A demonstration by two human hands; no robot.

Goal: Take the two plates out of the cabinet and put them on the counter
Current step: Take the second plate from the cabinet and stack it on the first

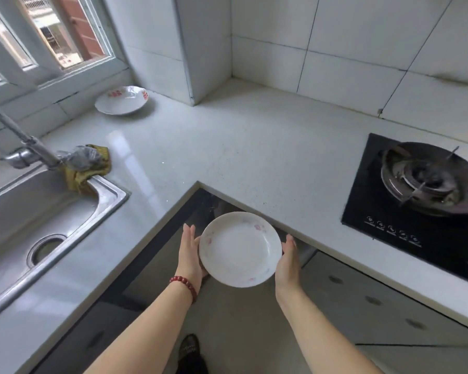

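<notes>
Left hand and right hand grip opposite edges of a white plate; second plate rests on counter far ahead-left of them

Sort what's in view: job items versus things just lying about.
Job: held plate, left hand, right hand, plate by the window, counter.
Lying about: sink, tap, cloth, hob.

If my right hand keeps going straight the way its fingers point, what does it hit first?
Probably the front edge of the counter. The right hand, holding the plate with the left hand, points up-frame toward that edge just beyond the fingertips, though depth is unclear; it may pass beneath.
</notes>
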